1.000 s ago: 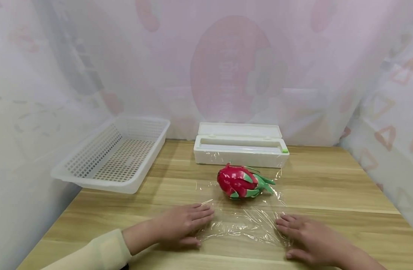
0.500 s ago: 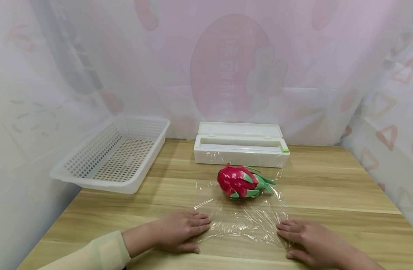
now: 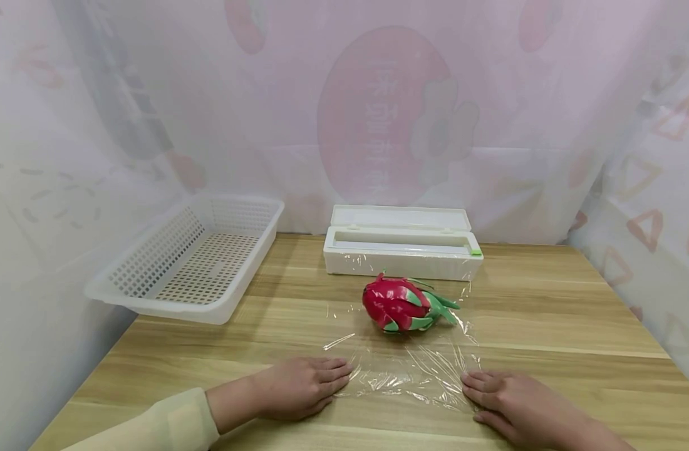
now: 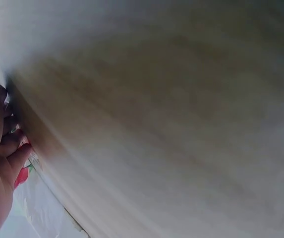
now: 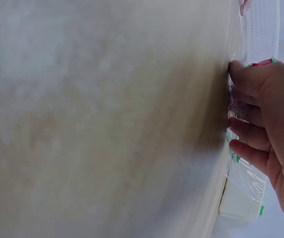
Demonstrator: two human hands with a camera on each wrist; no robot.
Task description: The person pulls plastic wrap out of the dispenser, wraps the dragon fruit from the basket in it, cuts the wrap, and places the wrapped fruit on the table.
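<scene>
While your left hand [image 3: 299, 388] and right hand [image 3: 510, 401] press flat, grips released, on the cling film [image 3: 406, 369], the dragon fruit [image 3: 398, 305] lies beyond them.

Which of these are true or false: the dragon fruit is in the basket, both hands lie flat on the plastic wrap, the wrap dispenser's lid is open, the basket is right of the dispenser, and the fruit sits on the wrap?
1. The dragon fruit is in the basket. False: it lies on the table; the basket holds nothing visible.
2. The left hand and right hand lie flat at the near edge of the plastic wrap. True.
3. The wrap dispenser has its lid open. True.
4. The basket is right of the dispenser. False: it is to the left.
5. The fruit sits on the wrap. True.
</scene>
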